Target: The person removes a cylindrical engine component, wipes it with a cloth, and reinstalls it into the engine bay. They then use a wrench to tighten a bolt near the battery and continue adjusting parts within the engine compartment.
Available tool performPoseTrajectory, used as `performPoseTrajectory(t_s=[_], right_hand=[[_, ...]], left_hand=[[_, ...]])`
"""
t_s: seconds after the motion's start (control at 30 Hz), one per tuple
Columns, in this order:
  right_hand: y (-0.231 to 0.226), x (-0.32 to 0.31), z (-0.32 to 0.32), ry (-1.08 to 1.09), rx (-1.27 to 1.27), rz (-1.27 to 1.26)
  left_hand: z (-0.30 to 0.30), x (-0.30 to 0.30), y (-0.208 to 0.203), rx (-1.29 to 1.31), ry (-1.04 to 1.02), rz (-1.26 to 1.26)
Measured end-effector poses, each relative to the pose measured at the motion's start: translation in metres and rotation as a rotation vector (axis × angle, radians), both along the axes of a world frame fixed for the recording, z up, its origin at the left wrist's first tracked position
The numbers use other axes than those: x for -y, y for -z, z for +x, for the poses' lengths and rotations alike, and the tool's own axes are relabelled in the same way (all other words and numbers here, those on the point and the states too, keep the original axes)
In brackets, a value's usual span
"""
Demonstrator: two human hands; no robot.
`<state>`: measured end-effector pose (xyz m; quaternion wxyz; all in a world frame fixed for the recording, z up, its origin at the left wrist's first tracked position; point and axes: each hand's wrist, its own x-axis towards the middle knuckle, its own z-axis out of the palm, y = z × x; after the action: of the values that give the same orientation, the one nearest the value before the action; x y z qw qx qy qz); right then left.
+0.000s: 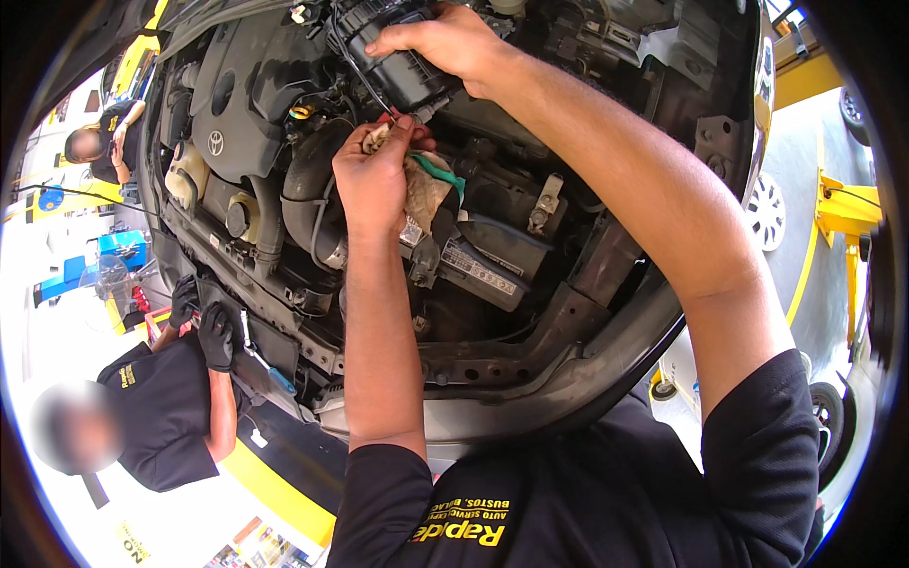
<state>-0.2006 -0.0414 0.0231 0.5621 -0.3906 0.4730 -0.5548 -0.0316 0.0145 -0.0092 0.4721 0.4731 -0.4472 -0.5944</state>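
My right hand (pixel 445 45) grips the top of a black plastic air filter housing (pixel 407 80), thumb laid across it, at the top of the engine bay. Just below, my left hand (pixel 371 180) is closed, with thumb and fingertips pinched at the housing's lower edge. A beige rag (pixel 428 194) with a green edge bunches out on both sides of its fingers. One thin black cable (pixel 365 78) runs down the housing to those fingertips; whether they grip it is hard to see. Beneath the rag lies the car battery (pixel 488 260).
Left of my hands are a ribbed black intake hose (pixel 308 185) and the engine cover (pixel 241 95). A ratchet (pixel 265 364) rests on the car's front edge. One co-worker in black gloves (pixel 216 336) leans in at lower left; another person (pixel 118 142) stands farther off.
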Motion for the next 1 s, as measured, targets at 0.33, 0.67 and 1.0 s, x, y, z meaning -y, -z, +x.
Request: performPoseTrajectory(t_s=[0.33,0.67,1.0], right_hand=[[-0.008,-0.013,-0.001,0.033,-0.078,-0.007],[0.015,-0.001,-0.001,-0.006,0.04,-0.055],[0.028,0.005,-0.01,-0.044,0.076,-0.107]], left_hand=[[-0.016,-0.011,0.021,-0.204,-0.154,0.074],[-0.004,-0.008,0.023,-0.036,-0.021,-0.108],[-0.001,-0.003,0.036,0.419,-0.094,-0.535]])
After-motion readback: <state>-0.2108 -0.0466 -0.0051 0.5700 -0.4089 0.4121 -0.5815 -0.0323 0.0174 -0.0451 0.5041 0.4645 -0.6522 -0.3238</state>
